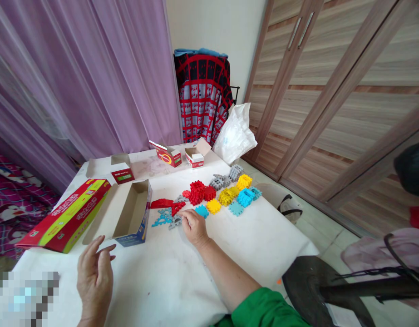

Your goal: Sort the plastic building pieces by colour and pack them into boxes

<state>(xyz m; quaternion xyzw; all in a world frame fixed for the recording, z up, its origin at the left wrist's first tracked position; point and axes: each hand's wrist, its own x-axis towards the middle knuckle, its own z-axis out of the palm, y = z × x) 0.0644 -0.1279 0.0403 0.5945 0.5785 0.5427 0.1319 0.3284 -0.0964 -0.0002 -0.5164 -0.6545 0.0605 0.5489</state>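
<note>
On the white table (171, 277), the flat grey piece (175, 222) lies just left of the nearer right hand (194, 228), whose fingers curl together, whether pinching it one cannot tell, and beyond and right of the loosely spread left hand (96, 272).

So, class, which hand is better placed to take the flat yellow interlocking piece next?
Likely the right hand: it is near that flat yellow piece; the left hand is farther, near the blue box.

Soft, bright light leaves faint shadows on the white table (175, 277) — edges stretch, and the lower-left corner is pixelated.
</note>
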